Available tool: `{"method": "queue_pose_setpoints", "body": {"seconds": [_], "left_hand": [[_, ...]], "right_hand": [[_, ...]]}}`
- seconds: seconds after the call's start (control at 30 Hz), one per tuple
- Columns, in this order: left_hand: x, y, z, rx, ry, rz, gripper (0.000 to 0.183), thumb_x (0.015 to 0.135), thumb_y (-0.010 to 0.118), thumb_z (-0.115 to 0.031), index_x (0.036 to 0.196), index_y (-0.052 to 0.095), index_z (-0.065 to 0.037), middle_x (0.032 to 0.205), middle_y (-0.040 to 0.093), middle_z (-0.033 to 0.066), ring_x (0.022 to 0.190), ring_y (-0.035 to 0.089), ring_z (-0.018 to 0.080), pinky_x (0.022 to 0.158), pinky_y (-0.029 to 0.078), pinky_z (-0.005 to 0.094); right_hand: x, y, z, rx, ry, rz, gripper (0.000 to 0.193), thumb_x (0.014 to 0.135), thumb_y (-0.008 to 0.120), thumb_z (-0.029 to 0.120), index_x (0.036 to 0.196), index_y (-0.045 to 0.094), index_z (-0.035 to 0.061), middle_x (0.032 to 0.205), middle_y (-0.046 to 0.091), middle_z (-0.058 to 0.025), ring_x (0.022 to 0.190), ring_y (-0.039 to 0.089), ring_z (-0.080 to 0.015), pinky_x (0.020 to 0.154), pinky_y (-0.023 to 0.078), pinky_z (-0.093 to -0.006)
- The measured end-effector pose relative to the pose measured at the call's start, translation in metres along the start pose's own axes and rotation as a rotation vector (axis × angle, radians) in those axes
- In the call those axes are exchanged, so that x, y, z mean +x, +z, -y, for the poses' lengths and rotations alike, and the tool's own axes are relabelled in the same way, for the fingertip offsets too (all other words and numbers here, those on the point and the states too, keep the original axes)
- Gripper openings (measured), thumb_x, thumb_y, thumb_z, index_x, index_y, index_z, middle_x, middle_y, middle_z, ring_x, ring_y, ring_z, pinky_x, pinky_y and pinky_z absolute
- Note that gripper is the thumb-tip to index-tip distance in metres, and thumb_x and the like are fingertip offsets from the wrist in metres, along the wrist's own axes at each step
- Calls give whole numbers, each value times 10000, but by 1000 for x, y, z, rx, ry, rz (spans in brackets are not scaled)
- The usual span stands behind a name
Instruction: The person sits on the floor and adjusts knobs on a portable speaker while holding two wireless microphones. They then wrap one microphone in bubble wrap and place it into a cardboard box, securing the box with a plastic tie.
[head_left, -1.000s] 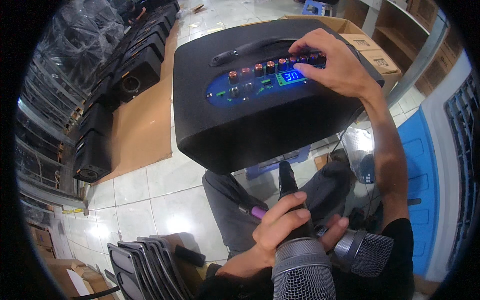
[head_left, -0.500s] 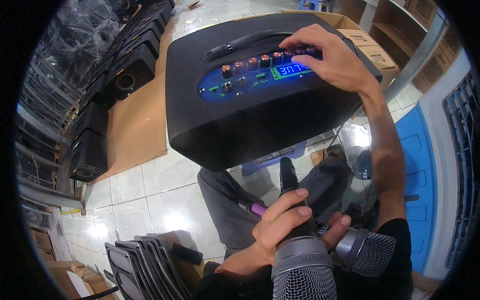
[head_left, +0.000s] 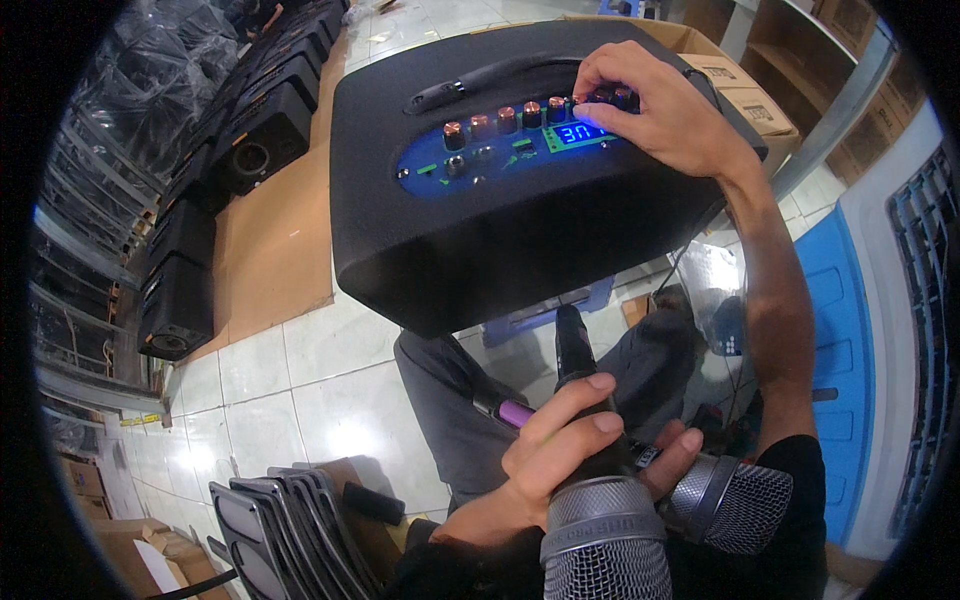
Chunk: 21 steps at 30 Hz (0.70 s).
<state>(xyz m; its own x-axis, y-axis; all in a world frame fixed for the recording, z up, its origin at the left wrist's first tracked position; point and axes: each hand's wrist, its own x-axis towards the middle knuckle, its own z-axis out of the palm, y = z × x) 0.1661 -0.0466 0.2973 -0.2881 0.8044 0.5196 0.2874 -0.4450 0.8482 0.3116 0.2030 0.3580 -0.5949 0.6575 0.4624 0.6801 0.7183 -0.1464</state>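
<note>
My left hand [head_left: 560, 440] is wrapped round two microphones near my lap. One microphone [head_left: 605, 520] has a black handle and a silver mesh head toward me. The other microphone [head_left: 735, 500], with a purple band on its body, crosses beneath it, its mesh head to the right. Ahead stands a black box speaker [head_left: 480, 230] with a carry handle [head_left: 500, 80] on top. On its blue-lit control panel [head_left: 430, 165] are a row of copper-topped knobs and a lit display [head_left: 575, 136]. My right hand [head_left: 655, 110] pinches one knob [head_left: 579, 103], partly covering its neighbours.
Black speaker cabinets [head_left: 262, 150] line the left on cardboard [head_left: 275, 250]. Stacked dark frames [head_left: 290, 530] stand at lower left. A blue plastic panel [head_left: 840, 400] is at right, and cardboard boxes [head_left: 750, 105] sit behind the speaker. A small blue stool [head_left: 540, 318] shows beneath it.
My right hand's fingers have drawn closer together round a knob, and the thumb has shifted slightly left. My left hand holds the microphones almost unchanged.
</note>
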Motion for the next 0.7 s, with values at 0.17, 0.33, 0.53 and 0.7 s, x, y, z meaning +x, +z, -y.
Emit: {"method": "queue_pose_setpoints", "body": {"seconds": [0.17, 0.33, 0.53, 0.7], "left_hand": [[-2, 4, -1, -126, -41, -62, 565, 606, 927, -146, 1033, 573, -43, 1097, 610, 177, 906, 697, 283, 758, 589, 327], [-1, 6, -2, -178, -82, -73, 558, 601, 929, -143, 1020, 574, -43, 1091, 615, 176, 908, 698, 290, 755, 590, 332], [1, -12, -8, 61, -65, 307, 866, 663, 882, -85, 1223, 223, -90, 1270, 377, 141, 1156, 543, 243, 976, 501, 367], [0, -13, -8, 13, -98, 309, 863, 666, 878, -75, 1224, 221, -98, 1257, 390, 146, 1156, 544, 244, 972, 505, 367]], "right_hand": [[-1, 2, 0, -11, -9, -18, 227, 919, 638, 302, 1032, 646, 106, 1132, 583, -86, 1074, 570, -227, 961, 479, -370], [0, 4, -2, -41, -54, -34, 243, 915, 638, 338, 1003, 656, 112, 1132, 587, -77, 1081, 569, -214, 959, 479, -369], [0, 4, -1, 21, -96, -85, 265, 909, 628, 338, 980, 667, 86, 1007, 595, -83, 1016, 541, -248, 960, 407, -383], [-1, 6, 0, 38, -69, -81, 255, 917, 616, 330, 976, 660, 86, 1006, 597, -77, 1026, 544, -247, 956, 409, -393]]}}
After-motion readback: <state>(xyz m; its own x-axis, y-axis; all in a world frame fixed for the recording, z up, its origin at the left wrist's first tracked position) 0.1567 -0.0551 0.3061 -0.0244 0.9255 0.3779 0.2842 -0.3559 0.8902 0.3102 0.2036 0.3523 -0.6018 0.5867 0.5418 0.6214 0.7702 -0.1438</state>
